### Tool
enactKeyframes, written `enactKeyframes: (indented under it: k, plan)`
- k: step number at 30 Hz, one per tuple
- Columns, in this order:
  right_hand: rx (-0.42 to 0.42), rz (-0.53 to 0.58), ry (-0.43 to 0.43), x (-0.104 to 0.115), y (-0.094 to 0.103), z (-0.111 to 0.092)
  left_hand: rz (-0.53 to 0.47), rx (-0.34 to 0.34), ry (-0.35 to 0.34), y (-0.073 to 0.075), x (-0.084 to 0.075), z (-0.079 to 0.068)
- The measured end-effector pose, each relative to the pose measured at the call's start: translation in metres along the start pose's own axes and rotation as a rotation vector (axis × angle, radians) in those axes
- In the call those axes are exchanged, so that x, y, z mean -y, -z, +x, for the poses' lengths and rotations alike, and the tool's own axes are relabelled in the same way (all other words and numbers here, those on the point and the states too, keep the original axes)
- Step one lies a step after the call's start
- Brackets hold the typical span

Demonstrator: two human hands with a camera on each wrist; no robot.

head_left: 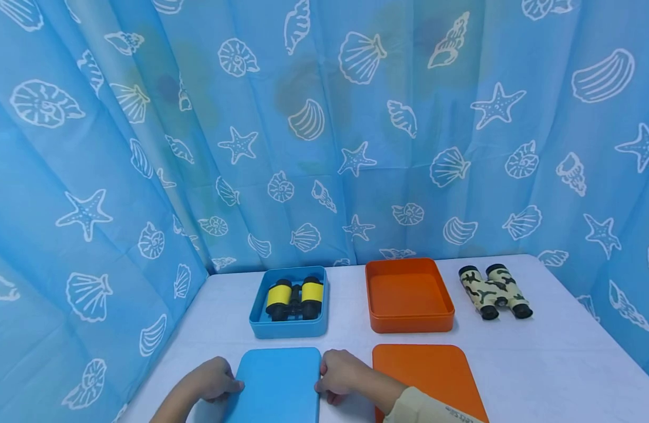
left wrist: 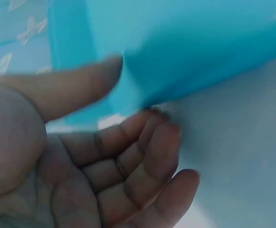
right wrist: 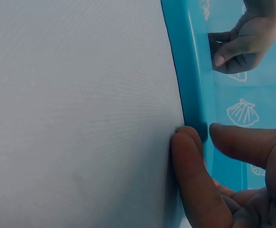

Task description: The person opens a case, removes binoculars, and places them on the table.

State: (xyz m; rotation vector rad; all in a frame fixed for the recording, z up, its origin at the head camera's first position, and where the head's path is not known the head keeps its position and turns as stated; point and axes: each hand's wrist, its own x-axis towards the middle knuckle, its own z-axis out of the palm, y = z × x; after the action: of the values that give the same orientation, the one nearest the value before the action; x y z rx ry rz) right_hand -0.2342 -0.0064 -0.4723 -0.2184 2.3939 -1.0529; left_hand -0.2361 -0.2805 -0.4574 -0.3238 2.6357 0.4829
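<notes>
A flat blue lid (head_left: 279, 382) lies at the front of the table, between the two hands. My left hand (head_left: 214, 380) pinches its left edge, with the thumb (left wrist: 88, 85) on top and the curled fingers under the rim. At the right edge, my right hand (head_left: 341, 376) grips the lid between thumb and fingers; the right wrist view shows the fingertips at the lid's side wall (right wrist: 195, 85). Behind the lid stands an open blue box (head_left: 289, 330), holding black and yellow binoculars (head_left: 295, 298).
An open orange box (head_left: 411, 324) stands right of the blue one. Its matching orange lid (head_left: 430, 376) lies in front, partly under the right forearm in this view. Camouflage binoculars (head_left: 496, 291) rest at the far right of the white table (head_left: 557, 364). A blue shell-print curtain (head_left: 324, 176) hangs behind.
</notes>
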Motion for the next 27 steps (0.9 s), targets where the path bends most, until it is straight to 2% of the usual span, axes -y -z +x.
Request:
enactKeyframes:
  k: [3, 5, 9, 13, 18, 23, 27]
  plan:
    - [-0.008, -0.034, 0.013, 0.003, 0.009, 0.002, 0.016, -0.027, -0.029, 0.01, 0.003, 0.007]
    - [-0.024, -0.06, 0.032, 0.006, 0.018, 0.003, 0.013, -0.074, -0.086, 0.017, 0.004, 0.014]
    - [-0.082, -0.109, 0.101, 0.013, 0.038, 0.006, -0.021, -0.209, -0.231, 0.027, 0.002, 0.032]
    - [-0.172, -0.181, 0.175, 0.018, 0.05, 0.013, -0.015, -0.339, -0.319, 0.028, -0.007, 0.05]
    - [-0.278, -0.275, 0.212, 0.025, 0.061, 0.031, 0.111, -0.436, -0.423, 0.027, -0.02, 0.071]
    - [-0.363, -0.407, 0.242, 0.034, 0.066, 0.053, 0.266, -0.526, -0.514, 0.037, -0.027, 0.093]
    - [-0.398, -0.49, 0.264, 0.038, 0.067, 0.065, 0.334, -0.508, -0.542, 0.04, -0.031, 0.11]
